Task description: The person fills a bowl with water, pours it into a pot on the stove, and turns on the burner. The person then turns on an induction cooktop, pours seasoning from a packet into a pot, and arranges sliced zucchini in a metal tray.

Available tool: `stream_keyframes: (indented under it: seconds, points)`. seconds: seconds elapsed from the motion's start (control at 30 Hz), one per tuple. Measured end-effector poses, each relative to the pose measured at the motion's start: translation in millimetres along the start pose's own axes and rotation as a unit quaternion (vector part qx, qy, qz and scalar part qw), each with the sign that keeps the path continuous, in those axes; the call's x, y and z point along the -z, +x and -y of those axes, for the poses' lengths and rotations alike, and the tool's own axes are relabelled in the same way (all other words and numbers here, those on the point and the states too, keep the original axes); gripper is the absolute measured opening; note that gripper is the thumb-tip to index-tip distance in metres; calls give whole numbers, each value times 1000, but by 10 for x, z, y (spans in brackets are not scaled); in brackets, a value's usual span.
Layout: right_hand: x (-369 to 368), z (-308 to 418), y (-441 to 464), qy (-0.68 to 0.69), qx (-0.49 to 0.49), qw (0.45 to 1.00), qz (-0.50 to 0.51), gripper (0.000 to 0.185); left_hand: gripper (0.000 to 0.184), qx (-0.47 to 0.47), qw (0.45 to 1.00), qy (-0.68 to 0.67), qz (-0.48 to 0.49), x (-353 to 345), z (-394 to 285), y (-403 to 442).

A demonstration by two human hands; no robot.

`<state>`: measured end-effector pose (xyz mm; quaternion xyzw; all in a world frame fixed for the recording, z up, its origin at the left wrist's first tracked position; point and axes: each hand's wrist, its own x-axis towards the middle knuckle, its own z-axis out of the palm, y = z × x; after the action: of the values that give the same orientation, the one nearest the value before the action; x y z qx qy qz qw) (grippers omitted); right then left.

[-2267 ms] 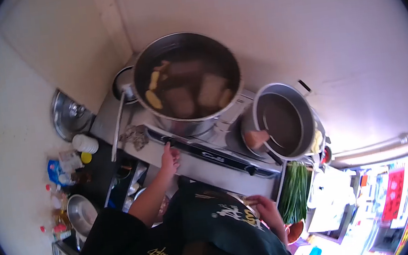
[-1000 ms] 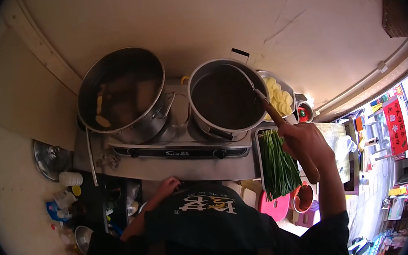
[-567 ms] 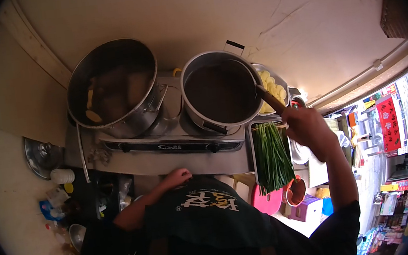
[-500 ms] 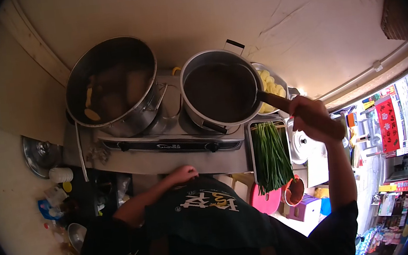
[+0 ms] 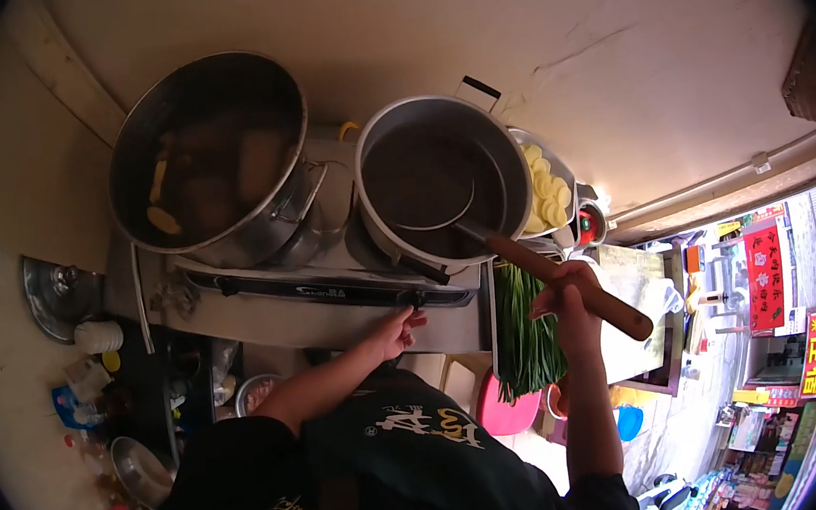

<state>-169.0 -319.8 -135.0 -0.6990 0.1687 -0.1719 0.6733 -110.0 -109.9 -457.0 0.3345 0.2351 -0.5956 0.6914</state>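
Note:
My right hand [image 5: 570, 299] is wrapped round the wooden handle of a ladle [image 5: 527, 259]. The ladle's round head lies in the dark liquid of the right pot [image 5: 522, 166]. My left hand [image 5: 403, 330] is at the front edge of the gas stove [image 5: 321, 287], near its right knob, with fingers apart and nothing in them. On the left burner stands a larger pot [image 5: 274, 225] with dark liquid, big pieces and yellowish slices in it. Long green stalks [image 5: 526, 332] lie in a tray right of the stove. Pale yellow slices [image 5: 547, 194] fill a dish behind them.
A metal lid [image 5: 60, 295] leans at the left wall, near a stack of white cups [image 5: 98, 337]. A long-handled utensil [image 5: 141, 300] hangs over the counter's left edge. Bottles and a metal bowl [image 5: 141, 471] are at lower left. A pink stool [image 5: 508, 407] stands below the tray.
My right hand has moved left and down, and the ladle's head has swung from the pot's right rim into the liquid. My left hand has moved from the apron up to the stove's front.

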Motion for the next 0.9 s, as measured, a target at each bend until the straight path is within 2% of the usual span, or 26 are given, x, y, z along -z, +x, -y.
stream_keyframes:
  seconds: [0.07,0.23,0.37,0.43,0.53,0.57,0.67,0.7,0.9]
  points:
    - [-65,36,-47,-1,-5,1000,11,35,28,-30,998,-47,40,54,73,95]
    - [-46,43,-68,-15,-20,999,23,45,18,-41,995,-96,3,103,114,163]
    - [-47,-7,-44,49,-26,998,30,47,18,-52,993,-108,10,188,138,230]
    - [59,-65,-2,76,-32,993,81,48,18,-51,995,-91,2,215,110,229]
    - [23,-60,-29,57,-44,995,67,55,18,-52,997,-59,-13,171,33,141]
    - [23,-77,-47,64,-45,995,67,68,18,-56,996,-52,-41,136,0,99]
    - [133,-98,-147,97,-72,990,74,69,17,-60,995,-42,-74,100,-65,56]
    - [178,-129,-196,83,-101,989,67,74,17,-62,994,-47,-81,96,-81,41]
    - [415,-712,-684,86,-109,990,20,58,15,-45,994,-50,-82,265,-112,116]
